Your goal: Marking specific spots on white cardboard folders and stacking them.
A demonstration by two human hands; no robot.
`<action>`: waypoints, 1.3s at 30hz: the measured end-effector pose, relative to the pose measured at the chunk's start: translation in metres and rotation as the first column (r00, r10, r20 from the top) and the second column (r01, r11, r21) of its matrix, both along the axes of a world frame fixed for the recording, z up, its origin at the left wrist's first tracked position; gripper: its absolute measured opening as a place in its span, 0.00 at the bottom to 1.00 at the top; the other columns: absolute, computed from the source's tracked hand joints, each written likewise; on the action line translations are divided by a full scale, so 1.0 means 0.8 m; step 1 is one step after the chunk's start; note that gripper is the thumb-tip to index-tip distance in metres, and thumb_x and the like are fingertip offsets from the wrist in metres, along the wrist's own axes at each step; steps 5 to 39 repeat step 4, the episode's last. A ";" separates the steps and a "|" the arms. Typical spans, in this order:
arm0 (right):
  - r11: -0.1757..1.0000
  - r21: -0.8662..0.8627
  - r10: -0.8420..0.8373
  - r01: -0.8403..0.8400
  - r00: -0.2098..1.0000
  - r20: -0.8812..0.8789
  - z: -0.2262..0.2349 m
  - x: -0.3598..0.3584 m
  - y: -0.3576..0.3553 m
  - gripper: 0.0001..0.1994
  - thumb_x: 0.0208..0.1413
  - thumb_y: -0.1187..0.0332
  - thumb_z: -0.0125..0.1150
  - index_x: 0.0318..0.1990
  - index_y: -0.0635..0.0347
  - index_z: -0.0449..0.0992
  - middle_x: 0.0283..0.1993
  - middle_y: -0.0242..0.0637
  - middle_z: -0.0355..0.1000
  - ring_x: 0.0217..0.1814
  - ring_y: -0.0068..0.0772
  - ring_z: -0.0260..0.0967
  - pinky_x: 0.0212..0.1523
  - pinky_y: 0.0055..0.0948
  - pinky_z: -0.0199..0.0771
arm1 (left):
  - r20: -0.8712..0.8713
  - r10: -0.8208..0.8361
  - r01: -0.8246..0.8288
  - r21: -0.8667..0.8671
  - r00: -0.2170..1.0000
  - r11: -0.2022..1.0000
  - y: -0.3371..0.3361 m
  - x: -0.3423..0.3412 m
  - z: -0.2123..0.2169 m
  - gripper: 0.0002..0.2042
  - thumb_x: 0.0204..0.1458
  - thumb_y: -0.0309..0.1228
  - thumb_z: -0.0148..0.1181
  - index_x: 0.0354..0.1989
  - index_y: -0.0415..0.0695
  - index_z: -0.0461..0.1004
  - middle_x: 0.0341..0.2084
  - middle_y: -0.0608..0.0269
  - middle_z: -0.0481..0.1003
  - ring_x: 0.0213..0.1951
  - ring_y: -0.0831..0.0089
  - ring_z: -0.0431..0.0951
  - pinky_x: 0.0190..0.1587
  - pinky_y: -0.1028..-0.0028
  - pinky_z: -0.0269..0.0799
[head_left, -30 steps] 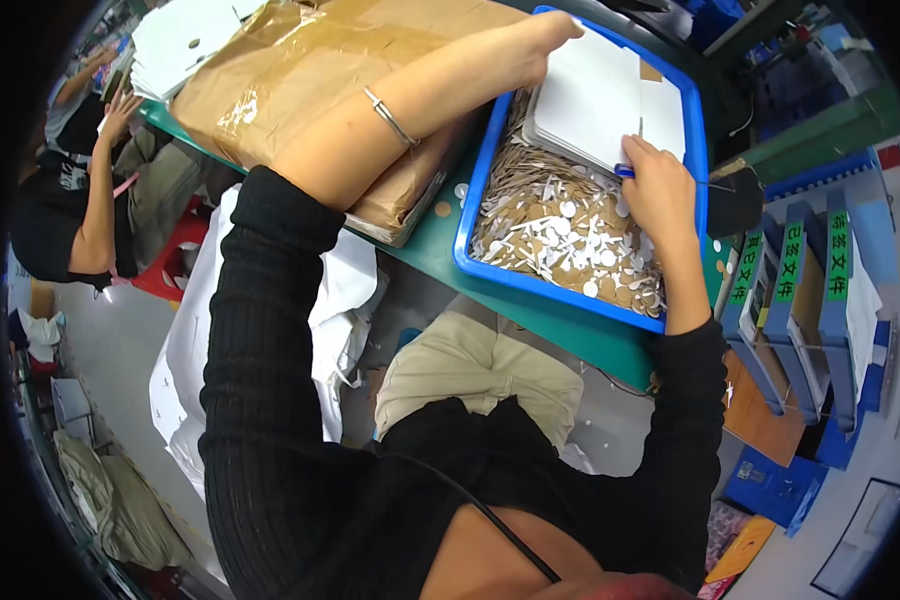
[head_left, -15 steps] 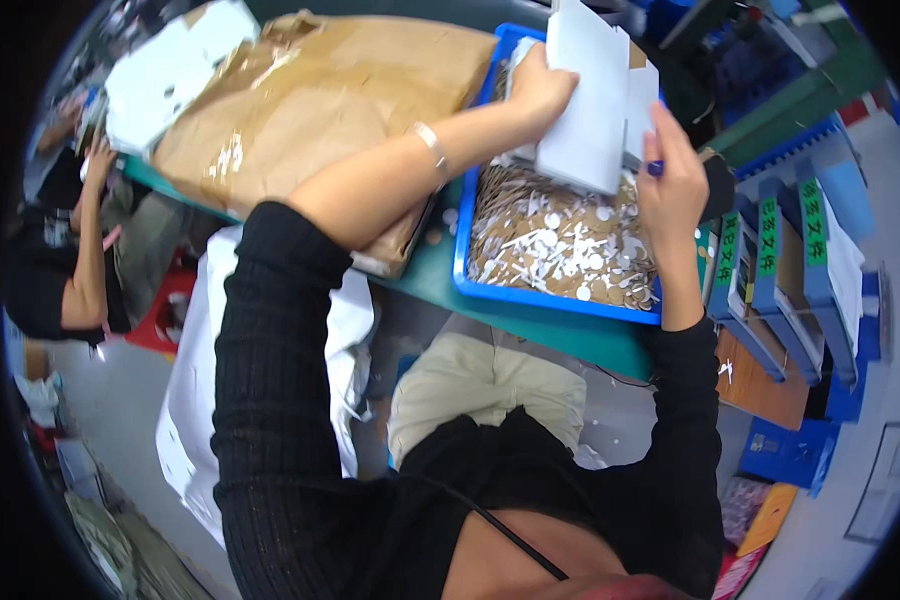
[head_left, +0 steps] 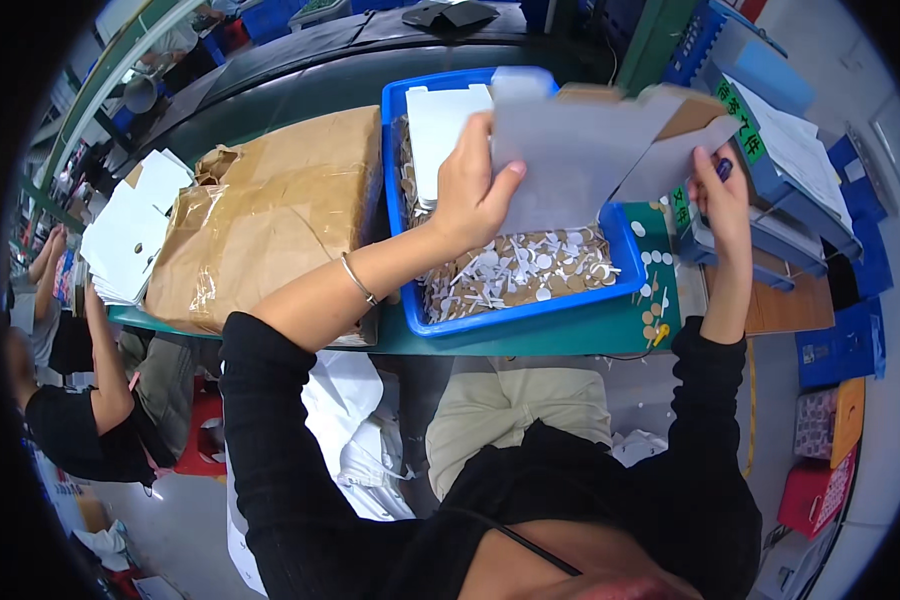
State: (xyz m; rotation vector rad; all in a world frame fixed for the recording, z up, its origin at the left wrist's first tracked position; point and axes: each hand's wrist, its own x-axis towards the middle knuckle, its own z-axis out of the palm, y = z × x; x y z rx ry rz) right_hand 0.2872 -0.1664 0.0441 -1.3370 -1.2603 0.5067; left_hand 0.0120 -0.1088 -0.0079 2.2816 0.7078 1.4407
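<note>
The white card blank [head_left: 580, 150] has risen above the blue bin [head_left: 530, 312], left hand [head_left: 473, 190] and right hand [head_left: 720, 190] each clamped on an edge.

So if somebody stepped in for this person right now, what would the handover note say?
Left hand: holds the lower left edge of a flat white card blank, lifted above the blue tray.
Right hand: pinches the blank's right flap and also holds a small blue tool, too small to tell which kind.
In the tray: a stack of white blanks at the far end and a bed of punched-out paper bits; a few bits lie on the green table beside it.
A brown paper-wrapped parcel lies left of the tray.
Done: one blank is in hand. Left: the stack in the tray.
</note>
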 end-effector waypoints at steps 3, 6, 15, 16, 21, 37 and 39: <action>0.993 -0.115 0.040 -0.034 0.998 0.048 -0.028 0.004 -0.006 0.18 0.55 0.61 0.50 0.50 0.58 0.60 0.24 0.29 0.63 0.19 0.15 0.55 0.17 0.15 0.52 | 0.213 -0.013 0.051 -0.175 0.977 0.983 -0.012 0.020 -0.011 0.18 0.51 0.34 0.47 0.46 0.37 0.54 0.35 0.51 0.67 0.30 0.61 0.71 0.36 0.65 0.68; 0.987 -0.153 0.052 -0.042 0.997 0.061 -0.036 0.007 -0.007 0.19 0.55 0.61 0.50 0.51 0.58 0.58 0.26 0.30 0.64 0.21 0.16 0.56 0.18 0.16 0.54 | 0.280 -0.011 0.078 -0.230 0.960 0.970 -0.014 0.025 -0.012 0.19 0.52 0.35 0.47 0.47 0.37 0.53 0.37 0.50 0.66 0.31 0.60 0.71 0.37 0.63 0.68; 0.987 -0.153 0.052 -0.042 0.997 0.061 -0.036 0.007 -0.007 0.19 0.55 0.61 0.50 0.51 0.58 0.58 0.26 0.30 0.64 0.21 0.16 0.56 0.18 0.16 0.54 | 0.280 -0.011 0.078 -0.230 0.960 0.970 -0.014 0.025 -0.012 0.19 0.52 0.35 0.47 0.47 0.37 0.53 0.37 0.50 0.66 0.31 0.60 0.71 0.37 0.63 0.68; 0.987 -0.153 0.052 -0.042 0.997 0.061 -0.036 0.007 -0.007 0.19 0.55 0.61 0.50 0.51 0.58 0.58 0.26 0.30 0.64 0.21 0.16 0.56 0.18 0.16 0.54 | 0.280 -0.011 0.078 -0.230 0.960 0.970 -0.014 0.025 -0.012 0.19 0.52 0.35 0.47 0.47 0.37 0.53 0.37 0.50 0.66 0.31 0.60 0.71 0.37 0.63 0.68; 0.987 -0.153 0.052 -0.042 0.997 0.061 -0.036 0.007 -0.007 0.19 0.55 0.61 0.50 0.51 0.58 0.58 0.26 0.30 0.64 0.21 0.16 0.56 0.18 0.16 0.54 | 0.280 -0.011 0.078 -0.230 0.960 0.970 -0.014 0.025 -0.012 0.19 0.52 0.35 0.47 0.47 0.37 0.53 0.37 0.50 0.66 0.31 0.60 0.71 0.37 0.63 0.68; 0.987 -0.153 0.052 -0.042 0.997 0.061 -0.036 0.007 -0.007 0.19 0.55 0.61 0.50 0.51 0.58 0.58 0.26 0.30 0.64 0.21 0.16 0.56 0.18 0.16 0.54 | 0.280 -0.011 0.078 -0.230 0.960 0.970 -0.014 0.025 -0.012 0.19 0.52 0.35 0.47 0.47 0.37 0.53 0.37 0.50 0.66 0.31 0.60 0.71 0.37 0.63 0.68; 0.987 -0.153 0.052 -0.042 0.997 0.061 -0.036 0.007 -0.007 0.19 0.55 0.61 0.50 0.51 0.58 0.58 0.26 0.30 0.64 0.21 0.16 0.56 0.18 0.16 0.54 | 0.280 -0.011 0.078 -0.230 0.960 0.970 -0.014 0.025 -0.012 0.19 0.52 0.35 0.47 0.47 0.37 0.53 0.37 0.50 0.66 0.31 0.60 0.71 0.37 0.63 0.68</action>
